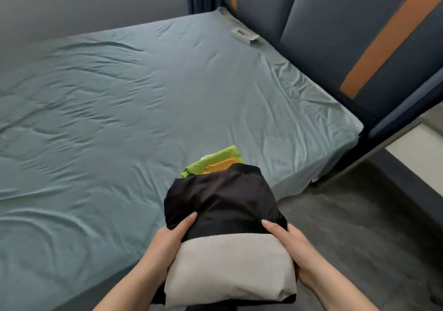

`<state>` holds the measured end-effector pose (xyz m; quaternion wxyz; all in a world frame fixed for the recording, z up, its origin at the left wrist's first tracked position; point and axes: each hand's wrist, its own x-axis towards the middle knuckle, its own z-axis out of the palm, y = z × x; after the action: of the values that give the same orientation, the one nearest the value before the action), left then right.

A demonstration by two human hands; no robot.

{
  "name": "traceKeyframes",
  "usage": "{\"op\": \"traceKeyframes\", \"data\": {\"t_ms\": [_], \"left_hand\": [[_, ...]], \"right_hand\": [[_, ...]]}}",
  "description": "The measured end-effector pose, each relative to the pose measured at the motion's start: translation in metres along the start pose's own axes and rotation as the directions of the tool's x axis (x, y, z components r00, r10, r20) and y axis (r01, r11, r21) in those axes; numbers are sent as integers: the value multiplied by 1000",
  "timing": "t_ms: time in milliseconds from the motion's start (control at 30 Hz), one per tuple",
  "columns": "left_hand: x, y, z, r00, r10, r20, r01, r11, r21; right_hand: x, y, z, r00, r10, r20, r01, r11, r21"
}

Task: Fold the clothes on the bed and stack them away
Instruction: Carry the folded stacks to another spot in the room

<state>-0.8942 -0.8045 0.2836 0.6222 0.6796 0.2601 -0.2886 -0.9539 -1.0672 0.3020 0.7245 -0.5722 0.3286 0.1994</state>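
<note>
**While Both Hands Are Carrying the Pile, Level Pressure Is Doing the Work**

Since every garment in view is showing up folded, I judge the step in hand to be carrying the pile off to be stacked. The bed (143, 95) is spreading from 9 to 1 o'clock. The folded stack (227, 227) is hanging at 6 o'clock over the bed's near corner. A black garment (223, 200) is lying on top and a beige one (230, 267) is bulging toward the person. A green piece (213, 159) is peeping out at the stack's 12 o'clock; whether it is riding in the pile or resting on the sheet, I cannot tell.

The left hand (167, 241) is gripping the stack's 9 o'clock side and the right hand (294, 246) its 3 o'clock side, each with its thumb lying on top. Squeezing evenly and holding the pile level is probably what is stopping the layers sliding.

A small sheet tag (242, 34) is sitting at 1 o'clock; no writing is reading clearly anywhere.
</note>
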Motion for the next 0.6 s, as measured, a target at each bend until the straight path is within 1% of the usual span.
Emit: {"op": "traceKeyframes", "data": {"t_ms": [233,500,600], "left_hand": [[60,46,22,994,-48,-96,44,998,-50],[125,82,41,986,-50,-162,28,990,-136],[149,94,45,975,-57,-216,23,988,-156]], "right_hand": [[83,-71,-3,1000,4,-6,-5,985,-172],[166,-132,-3,997,40,68,-25,976,-214],[204,-152,3,994,20,104,7,968,-251]]}}
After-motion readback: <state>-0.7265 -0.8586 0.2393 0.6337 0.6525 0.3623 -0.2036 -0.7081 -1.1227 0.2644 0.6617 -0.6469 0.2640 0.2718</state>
